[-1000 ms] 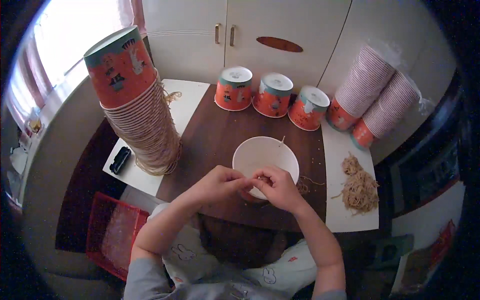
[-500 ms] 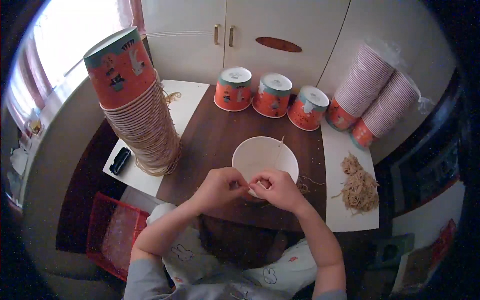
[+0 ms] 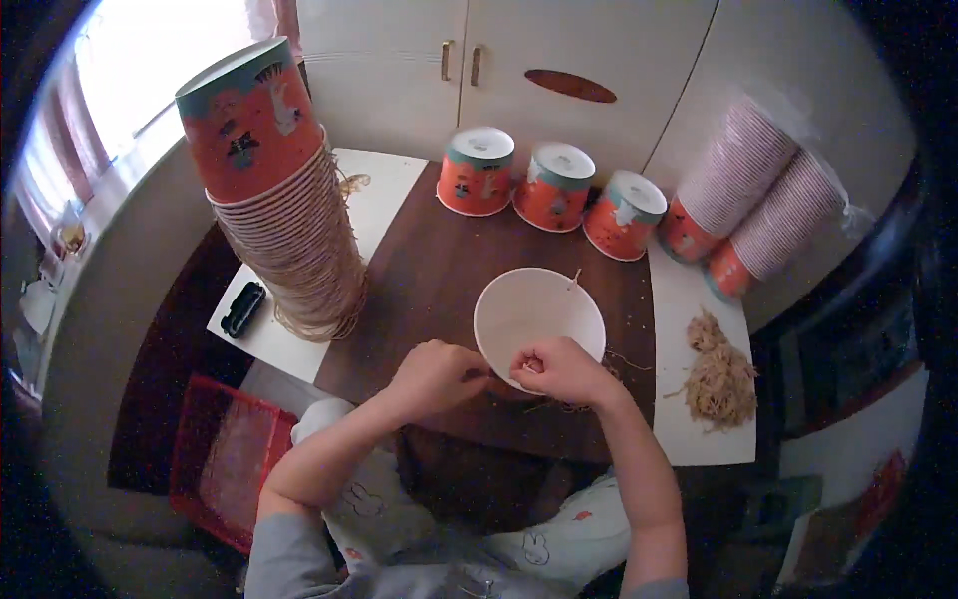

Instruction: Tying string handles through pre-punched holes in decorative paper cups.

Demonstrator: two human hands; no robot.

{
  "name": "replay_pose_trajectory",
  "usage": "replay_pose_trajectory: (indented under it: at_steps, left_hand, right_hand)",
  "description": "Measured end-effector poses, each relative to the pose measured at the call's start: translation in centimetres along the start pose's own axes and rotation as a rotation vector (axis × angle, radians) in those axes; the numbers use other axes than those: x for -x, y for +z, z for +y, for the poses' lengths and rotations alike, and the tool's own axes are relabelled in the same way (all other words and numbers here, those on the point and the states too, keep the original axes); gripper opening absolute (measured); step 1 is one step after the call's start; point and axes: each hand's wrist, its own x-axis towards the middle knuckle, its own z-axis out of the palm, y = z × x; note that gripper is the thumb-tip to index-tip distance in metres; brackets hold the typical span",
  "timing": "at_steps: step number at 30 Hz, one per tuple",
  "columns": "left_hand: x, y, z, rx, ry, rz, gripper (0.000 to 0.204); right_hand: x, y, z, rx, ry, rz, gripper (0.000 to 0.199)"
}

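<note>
Left hand: curled at the bucket's near-left rim, a small gap parting it from the other; whether the fingertips pinched anything, I could not tell.
Right hand: fingers bent over the near-right rim, probably to steady it; the grip itself was hidden.
White-lined bucket: just beyond the hands, its near rim overlapped by the right, presumably so both could work one spot.
Mouth and long axis: the open mouth faced up toward the wearer; the axis ran down to a hidden base, roughly upright.
Strand: at the far rim, across from the hands.
Cord heap: right of the right hand, likely for easy reach.
Tall bucket stack: left of the left hand, seemingly kept clear of the work.
Middle upturned bucket: beyond both hands, mouth down, probably for stability.
</note>
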Motion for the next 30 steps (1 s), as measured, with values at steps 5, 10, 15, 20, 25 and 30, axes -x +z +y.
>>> replay_pose_trajectory:
  at_steps: [5,10,15,20,25,30]
  left_hand:
    - [0.0,-0.1,-0.2,-0.006,0.015,-0.019,0.016]
    - [0.0,0.2,-0.4,0.039,0.028,-0.008,0.017]
    - [-0.2,1.1,-0.7,0.166,0.015,0.003,0.019]
    - [-0.2,1.4,-0.3,0.291,-0.079,-0.012,0.024]
    - [-0.5,2.6,-0.4,0.621,-0.278,0.004,0.021]
    - [-0.5,3.2,0.3,0.866,-0.389,-0.024,0.017]
  right_hand:
    - [-0.2,0.0,0.0,-0.033,-0.006,-0.033,0.014]
    - [-0.4,-0.1,-0.1,-0.023,0.008,-0.076,0.014]
    - [-0.5,0.3,0.2,-0.038,0.030,-0.088,0.014]
    - [-0.5,0.3,0.5,-0.054,0.048,-0.083,0.014]
    - [-0.6,0.0,0.0,-0.047,0.064,-0.102,0.014]
    - [-0.6,-0.1,0.4,-0.039,0.096,-0.095,0.016]
